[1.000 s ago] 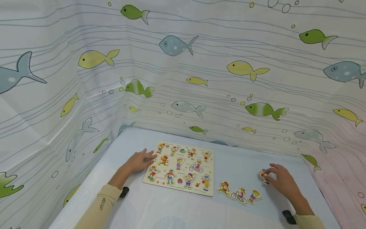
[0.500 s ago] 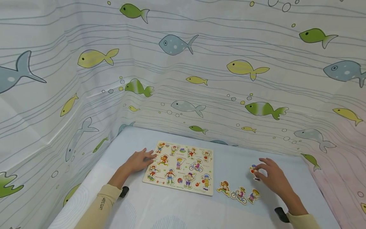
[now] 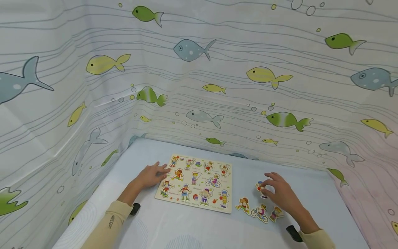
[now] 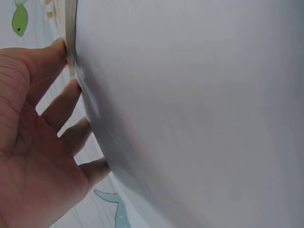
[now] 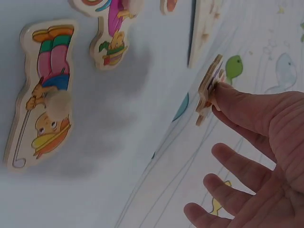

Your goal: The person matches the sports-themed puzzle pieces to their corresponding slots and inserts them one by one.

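My right hand (image 3: 281,194) pinches a wooden puzzle piece (image 3: 261,189) of a figure with a blue cap between thumb and forefinger, its other fingers spread. In the right wrist view this puzzle piece (image 5: 209,88) appears nearly edge-on above the table. The wooden puzzle board (image 3: 190,187), printed with sports figures, lies left of it. My left hand (image 3: 151,175) rests at the board's left edge; in the left wrist view the thumb touches the board's side and the fingertips meet the table. Below my right hand lie a runner piece (image 3: 243,205), a cyclist piece (image 3: 260,212) and a golfer piece (image 3: 275,213).
A pale blue and white cloth covers the table (image 3: 149,221). Behind and at the sides hangs a white curtain (image 3: 174,76) with printed fish. The three loose pieces lie in a row just right of the board's near corner. The golfer piece (image 5: 50,95) has a round knob.
My right hand has moved left with the puzzle piece, toward the board and over the area behind the loose pieces. The left hand and the board have stayed in place.
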